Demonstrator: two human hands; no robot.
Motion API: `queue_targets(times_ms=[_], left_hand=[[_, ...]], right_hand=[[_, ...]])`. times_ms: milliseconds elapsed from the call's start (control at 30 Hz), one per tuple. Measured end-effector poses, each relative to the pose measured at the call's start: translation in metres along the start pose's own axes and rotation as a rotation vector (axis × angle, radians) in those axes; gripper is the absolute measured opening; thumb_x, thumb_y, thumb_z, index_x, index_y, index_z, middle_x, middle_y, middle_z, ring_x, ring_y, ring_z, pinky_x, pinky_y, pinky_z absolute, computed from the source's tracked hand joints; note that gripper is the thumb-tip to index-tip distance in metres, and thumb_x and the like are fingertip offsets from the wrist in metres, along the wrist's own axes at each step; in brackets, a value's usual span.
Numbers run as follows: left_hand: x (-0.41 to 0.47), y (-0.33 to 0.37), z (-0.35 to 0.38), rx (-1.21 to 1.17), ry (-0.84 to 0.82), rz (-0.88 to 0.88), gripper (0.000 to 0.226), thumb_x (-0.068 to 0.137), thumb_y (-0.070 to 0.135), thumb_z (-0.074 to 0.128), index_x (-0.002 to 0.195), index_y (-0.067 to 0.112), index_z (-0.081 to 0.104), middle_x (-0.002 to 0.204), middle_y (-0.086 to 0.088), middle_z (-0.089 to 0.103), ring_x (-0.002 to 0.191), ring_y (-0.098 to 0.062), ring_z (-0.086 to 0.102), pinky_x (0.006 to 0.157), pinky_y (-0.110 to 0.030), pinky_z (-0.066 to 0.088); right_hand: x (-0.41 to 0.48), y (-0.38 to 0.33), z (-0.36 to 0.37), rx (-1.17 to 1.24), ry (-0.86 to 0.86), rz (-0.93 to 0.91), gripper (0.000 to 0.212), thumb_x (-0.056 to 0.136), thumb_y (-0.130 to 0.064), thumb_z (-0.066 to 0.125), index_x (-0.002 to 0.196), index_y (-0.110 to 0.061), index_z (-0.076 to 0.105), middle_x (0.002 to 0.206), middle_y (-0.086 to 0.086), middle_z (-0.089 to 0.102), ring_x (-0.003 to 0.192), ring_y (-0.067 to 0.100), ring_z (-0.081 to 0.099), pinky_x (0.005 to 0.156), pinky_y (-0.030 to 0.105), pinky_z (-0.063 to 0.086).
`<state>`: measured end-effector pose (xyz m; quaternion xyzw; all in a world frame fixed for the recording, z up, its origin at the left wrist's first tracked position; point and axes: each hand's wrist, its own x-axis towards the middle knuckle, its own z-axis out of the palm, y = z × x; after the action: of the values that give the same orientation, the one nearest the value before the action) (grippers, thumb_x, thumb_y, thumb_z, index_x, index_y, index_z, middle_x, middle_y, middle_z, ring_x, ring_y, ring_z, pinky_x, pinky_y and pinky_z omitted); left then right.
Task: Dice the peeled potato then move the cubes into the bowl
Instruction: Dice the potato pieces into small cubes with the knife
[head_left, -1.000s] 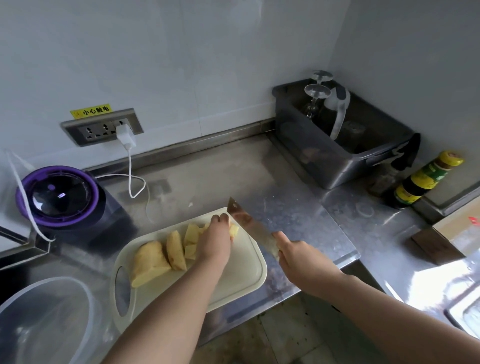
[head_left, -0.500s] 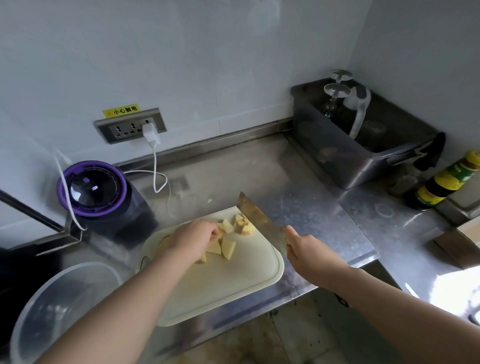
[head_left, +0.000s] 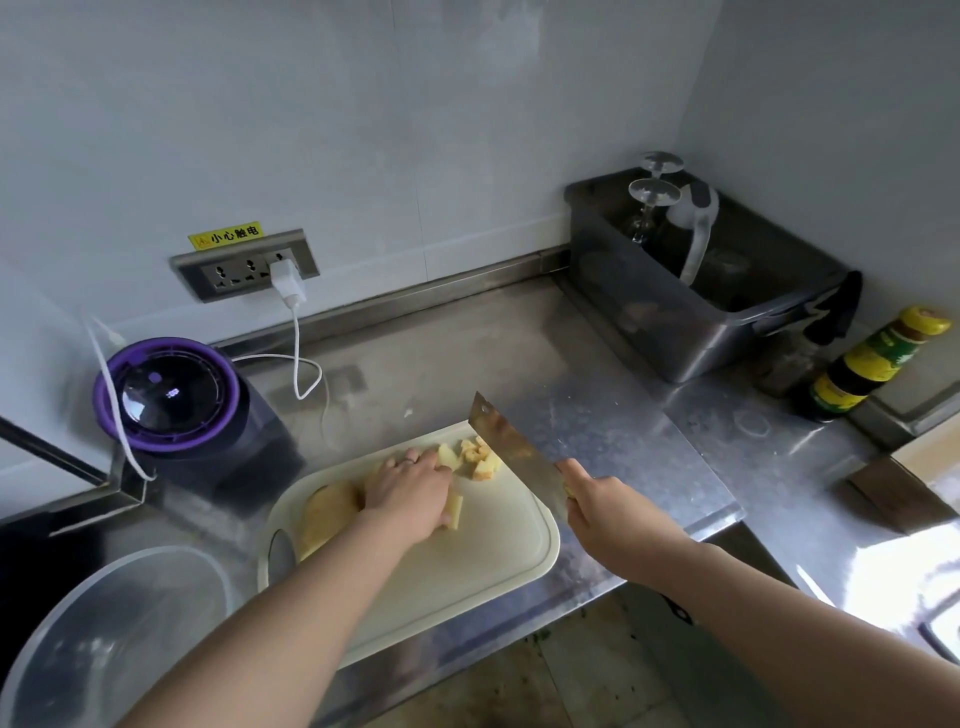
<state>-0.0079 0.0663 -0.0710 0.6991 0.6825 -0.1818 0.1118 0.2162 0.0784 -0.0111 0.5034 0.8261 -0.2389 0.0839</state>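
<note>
Left hand (head_left: 410, 488) curled over potato piece (head_left: 455, 512) on cutting board (head_left: 493, 561); right hand (head_left: 602, 506) grips cleaver (head_left: 506, 444), cubes (head_left: 480, 460) beside blade

Stainless steel counter (head_left: 467, 353) runs along the back wall and turns the corner at right. White cutting board (head_left: 467, 561) lies flat near the front edge. Clear plastic bowl (head_left: 104, 649) sits front left, just beside the board's handle end. Dark appliance with purple-rimmed lid (head_left: 171, 395) stands behind-left of the board. White cable (head_left: 306, 374) loops on the steel beside it. Grey tub (head_left: 675, 338) sits in the back right corner. Yellow-capped bottle (head_left: 862, 364) stands right of the tub, with a small dark jar (head_left: 784, 364) between them, too blurred to identify. Brown cardboard box (head_left: 893, 493) at far right.
</note>
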Motion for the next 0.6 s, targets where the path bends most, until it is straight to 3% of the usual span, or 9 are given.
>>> queue_targets(times_ms=[267, 600], left_hand=[[0.0028, 0.0026, -0.0024, 0.043, -0.073, 0.084, 0.050, 0.087, 0.047, 0.062, 0.128, 0.022, 0.048, 0.135, 0.001, 0.052, 0.130, -0.023, 0.038, 0.106, -0.038, 0.028], [-0.0032, 0.0007, -0.0092, -0.024, -0.089, 0.144, 0.037, 0.086, 0.044, 0.064, 0.117, 0.028, 0.052, 0.128, 0.005, 0.055, 0.126, -0.020, 0.038, 0.103, -0.036, 0.027]], right_hand=[[-0.0024, -0.0001, -0.0009, -0.007, -0.001, -0.015, 0.032, 0.106, -0.016, 0.031, 0.138, -0.017, 0.031, 0.067, -0.002, 0.043, 0.054, 0.009, 0.041, 0.045, 0.020, 0.029], [-0.0048, 0.0040, 0.0020, -0.002, -0.009, -0.033, 0.030, 0.105, -0.017, 0.030, 0.135, -0.018, 0.033, 0.070, 0.002, 0.048, 0.057, 0.015, 0.046, 0.050, 0.027, 0.034]])
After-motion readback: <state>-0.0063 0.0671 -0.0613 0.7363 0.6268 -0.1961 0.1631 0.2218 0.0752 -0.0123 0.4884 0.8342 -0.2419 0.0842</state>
